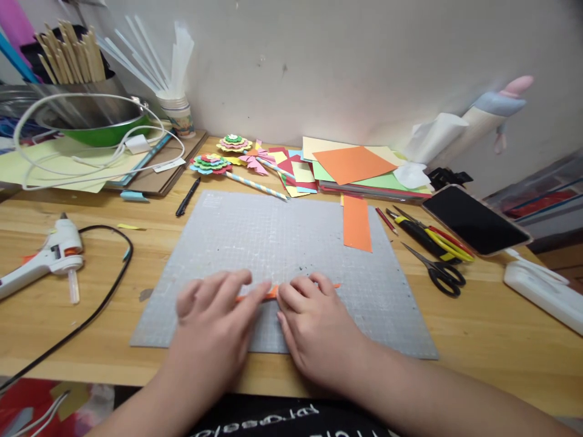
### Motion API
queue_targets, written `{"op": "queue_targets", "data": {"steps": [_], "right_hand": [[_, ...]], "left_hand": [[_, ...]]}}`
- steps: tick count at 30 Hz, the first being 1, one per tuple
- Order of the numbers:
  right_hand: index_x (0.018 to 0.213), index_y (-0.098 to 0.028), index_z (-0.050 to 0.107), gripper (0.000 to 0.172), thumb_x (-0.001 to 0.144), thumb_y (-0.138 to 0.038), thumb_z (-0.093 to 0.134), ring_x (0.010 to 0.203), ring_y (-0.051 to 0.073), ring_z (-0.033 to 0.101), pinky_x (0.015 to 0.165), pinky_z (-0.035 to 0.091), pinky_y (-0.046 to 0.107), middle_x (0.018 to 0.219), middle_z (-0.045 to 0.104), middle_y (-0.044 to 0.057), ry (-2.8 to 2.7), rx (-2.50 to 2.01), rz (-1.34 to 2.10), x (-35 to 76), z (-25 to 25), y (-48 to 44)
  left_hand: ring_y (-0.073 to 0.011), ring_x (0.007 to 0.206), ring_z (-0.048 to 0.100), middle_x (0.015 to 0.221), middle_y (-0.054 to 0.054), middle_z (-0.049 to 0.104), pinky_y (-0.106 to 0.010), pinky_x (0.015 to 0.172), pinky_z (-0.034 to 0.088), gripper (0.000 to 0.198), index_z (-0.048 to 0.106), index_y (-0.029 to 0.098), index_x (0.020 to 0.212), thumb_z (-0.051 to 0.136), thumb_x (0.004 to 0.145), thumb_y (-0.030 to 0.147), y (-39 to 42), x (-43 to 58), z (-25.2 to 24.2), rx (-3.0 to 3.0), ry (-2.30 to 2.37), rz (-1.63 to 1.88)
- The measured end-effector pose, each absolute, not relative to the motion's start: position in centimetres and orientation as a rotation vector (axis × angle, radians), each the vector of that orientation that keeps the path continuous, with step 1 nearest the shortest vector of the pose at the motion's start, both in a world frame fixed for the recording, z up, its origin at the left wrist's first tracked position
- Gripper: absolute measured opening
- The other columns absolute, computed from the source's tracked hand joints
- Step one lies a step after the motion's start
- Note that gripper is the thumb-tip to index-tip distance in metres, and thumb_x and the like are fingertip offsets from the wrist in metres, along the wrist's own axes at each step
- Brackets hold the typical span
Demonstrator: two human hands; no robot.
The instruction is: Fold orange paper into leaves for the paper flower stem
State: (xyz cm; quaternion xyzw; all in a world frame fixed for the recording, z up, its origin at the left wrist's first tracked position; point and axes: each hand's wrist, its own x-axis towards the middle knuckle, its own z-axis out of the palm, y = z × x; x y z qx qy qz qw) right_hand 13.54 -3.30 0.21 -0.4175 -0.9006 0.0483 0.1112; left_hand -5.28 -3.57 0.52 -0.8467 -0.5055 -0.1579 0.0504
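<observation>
Both of my hands rest on a grey cutting mat [282, 237] near its front edge. Between them lies a narrow folded orange paper strip [273, 293]. My left hand [214, 315] presses its fingertips onto the strip's left part, fingers curled down. My right hand [314, 318] pinches the strip's right part, fingers bent over it; a thin orange end [336, 285] sticks out past them. A wider orange paper strip [356, 223] lies on the mat's far right corner.
Black-handled scissors [439, 271], cutters [430, 238] and a phone [473, 218] lie right of the mat. A stack of coloured paper [359, 167], paper flowers [211, 163] and a black pen [187, 196] lie behind. A glue gun [50, 255] with a black cable sits left.
</observation>
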Motion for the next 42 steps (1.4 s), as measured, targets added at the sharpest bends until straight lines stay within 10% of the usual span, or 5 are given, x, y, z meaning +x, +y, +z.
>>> {"op": "queue_targets", "data": {"steps": [7, 22, 34, 42], "right_hand": [[0.097, -0.014, 0.066, 0.023, 0.087, -0.02, 0.047, 0.09, 0.023, 0.048, 0.085, 0.024, 0.041, 0.092, 0.064, 0.006, -2.586, -1.296, 0.056, 13.7, 0.5, -3.4], [0.049, -0.019, 0.058, 0.027, 0.074, -0.011, 0.054, 0.071, 0.025, 0.051, 0.082, 0.024, 0.051, 0.059, 0.058, 0.006, -2.585, -1.724, -0.16, 18.3, 0.6, -2.4], [0.087, -0.02, 0.071, 0.026, 0.092, -0.02, 0.045, 0.077, 0.016, 0.059, 0.069, 0.043, 0.033, 0.081, 0.062, 0.004, -1.688, -1.249, 0.488, 18.9, 2.2, -1.3], [0.082, -0.02, 0.058, 0.014, 0.09, -0.028, 0.05, 0.068, 0.013, 0.053, 0.061, 0.045, 0.028, 0.075, 0.055, 0.0, -1.512, -1.264, 1.072, 16.1, 0.1, -2.2]], "left_hand": [[-0.0225, 0.101, 0.053, 0.106, -0.005, 0.069, -0.038, 0.087, 0.03, 0.031, 0.063, 0.013, 0.109, 0.039, 0.089, 0.012, -4.3, -3.8, -2.5, -2.704, -1.282, -0.471], [-0.0204, 0.091, 0.053, 0.098, -0.005, 0.066, -0.037, 0.082, 0.031, 0.022, 0.061, 0.013, 0.103, 0.044, 0.088, 0.013, -3.8, -3.6, -2.3, -2.697, -1.25, -0.381], [-0.0218, 0.078, 0.055, 0.078, -0.004, 0.064, -0.037, 0.072, 0.035, 0.017, 0.062, 0.018, 0.076, 0.048, 0.087, 0.021, -0.8, -2.6, 0.3, -2.854, -1.527, -0.24], [-0.0127, 0.056, 0.051, 0.062, 0.001, 0.059, -0.025, 0.054, 0.038, 0.023, 0.06, 0.018, 0.077, 0.065, 0.074, 0.04, 0.6, -2.9, 1.3, -2.787, -2.857, -1.499]]}}
